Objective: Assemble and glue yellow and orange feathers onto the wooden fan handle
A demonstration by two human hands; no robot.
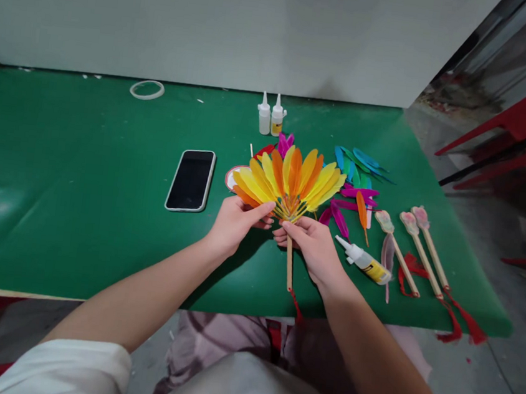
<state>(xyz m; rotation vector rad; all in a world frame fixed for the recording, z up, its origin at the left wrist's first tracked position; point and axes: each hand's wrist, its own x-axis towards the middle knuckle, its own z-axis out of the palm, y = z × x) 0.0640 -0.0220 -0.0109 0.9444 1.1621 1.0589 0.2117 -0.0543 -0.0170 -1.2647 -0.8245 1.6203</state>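
Note:
A feather fan (295,178) of yellow and orange feathers is spread out in front of me, above the near part of the table. Its wooden handle (289,265) points toward me, and a red tassel hangs from the end. My left hand (240,220) pinches the lower left feathers near their quills, thumb on top. With thumb and fingers, my right hand (308,239) grips the fan where the feathers meet the handle. Just right of that hand, a glue bottle (368,264) with a yellow label lies on its side. Part of a white, red-rimmed piece (232,178) shows behind the fan.
A phone (191,180) lies to the left on the green table (79,203). Two upright glue bottles (264,119) stand near the back wall. Loose blue, green and magenta feathers (363,163) lie to the right, beside several wooden handles (429,264) with tassels. A tape ring (147,89) is at the back left.

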